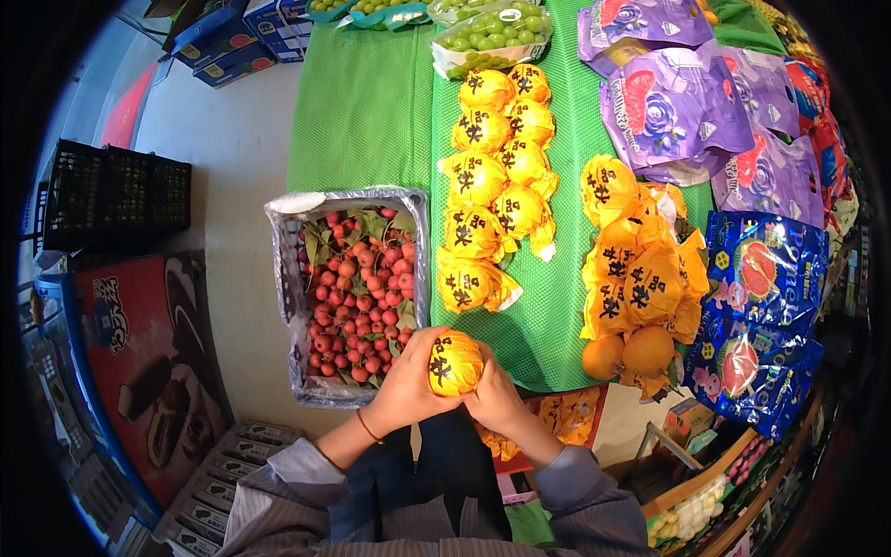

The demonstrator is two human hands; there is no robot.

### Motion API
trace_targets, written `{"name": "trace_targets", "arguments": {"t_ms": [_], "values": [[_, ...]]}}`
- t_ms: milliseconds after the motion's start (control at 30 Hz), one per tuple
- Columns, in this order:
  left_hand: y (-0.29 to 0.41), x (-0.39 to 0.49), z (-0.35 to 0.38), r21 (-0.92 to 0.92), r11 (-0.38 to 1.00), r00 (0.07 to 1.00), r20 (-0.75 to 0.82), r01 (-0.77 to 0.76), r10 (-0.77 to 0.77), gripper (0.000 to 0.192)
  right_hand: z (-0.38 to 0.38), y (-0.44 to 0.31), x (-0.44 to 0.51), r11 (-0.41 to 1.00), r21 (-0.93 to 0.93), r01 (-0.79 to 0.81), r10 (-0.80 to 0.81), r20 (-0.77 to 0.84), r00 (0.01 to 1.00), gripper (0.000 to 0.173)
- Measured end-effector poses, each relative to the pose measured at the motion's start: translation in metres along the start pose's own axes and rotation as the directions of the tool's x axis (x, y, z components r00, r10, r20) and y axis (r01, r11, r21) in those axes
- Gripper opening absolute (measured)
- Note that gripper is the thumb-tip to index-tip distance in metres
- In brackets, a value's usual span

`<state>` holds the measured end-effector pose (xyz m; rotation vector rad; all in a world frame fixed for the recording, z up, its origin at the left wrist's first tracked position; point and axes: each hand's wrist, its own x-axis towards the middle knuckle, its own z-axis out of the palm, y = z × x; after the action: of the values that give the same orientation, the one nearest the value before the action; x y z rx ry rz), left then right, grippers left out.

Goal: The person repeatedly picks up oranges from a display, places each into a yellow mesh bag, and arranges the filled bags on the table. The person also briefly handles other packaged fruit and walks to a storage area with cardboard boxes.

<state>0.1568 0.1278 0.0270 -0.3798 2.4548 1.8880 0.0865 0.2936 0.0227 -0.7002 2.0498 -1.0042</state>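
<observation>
A round fruit wrapped in yellow printed paper [455, 363] is held between my two hands, close in front of my body. My left hand [409, 379] wraps its left side, and a thin red cord bracelet circles that wrist. Against its right and lower side rests my right hand [495, 393]. Just ahead, two columns of similar yellow-wrapped fruit [473, 177] lie on a green mesh mat [362, 111]. To the left stands a plastic-lined crate [421, 257] of small red fruit [362, 299] with leaves, which look like crab apples.
A pile of wrapped fruit [616, 261] with bare orange fruit [647, 350] lies to the right. Beyond it are purple bags [675, 111] and blue bags [762, 271]. Packaged green grapes [498, 35] sit at the far side. A black crate [118, 198] and a chest freezer [139, 348] stand left.
</observation>
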Motion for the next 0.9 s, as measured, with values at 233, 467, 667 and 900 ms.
{"name": "trace_targets", "arguments": {"t_ms": [233, 467, 667, 900], "values": [[-0.048, -0.010, -0.025, 0.165, 0.986, 0.999, 0.039, -0.028, 0.022, 0.074, -0.055, 0.025, 0.079, 0.942, 0.099, -0.320, 0.333, -0.172, 0.927, 0.086], [-0.045, 0.002, -0.055, 0.195, 0.980, 0.996, 0.087, -0.040, 0.023, 0.076, 0.002, 0.035, 0.122, 0.923, -0.178, -0.340, 0.252, -0.386, 0.887, 0.072], [-0.056, 0.035, -0.053, 0.201, 0.969, 0.986, 0.118, -0.140, 0.118, 0.073, -0.046, -0.008, 0.070, 0.898, -0.284, -0.335, 0.160, -0.499, 0.852, 0.063], [-0.066, 0.102, 0.012, 0.165, 0.938, 0.952, 0.073, -0.305, 0.297, 0.078, -0.090, 0.019, 0.101, 0.726, -0.527, -0.441, 0.103, -0.552, 0.828, 0.060]]}}
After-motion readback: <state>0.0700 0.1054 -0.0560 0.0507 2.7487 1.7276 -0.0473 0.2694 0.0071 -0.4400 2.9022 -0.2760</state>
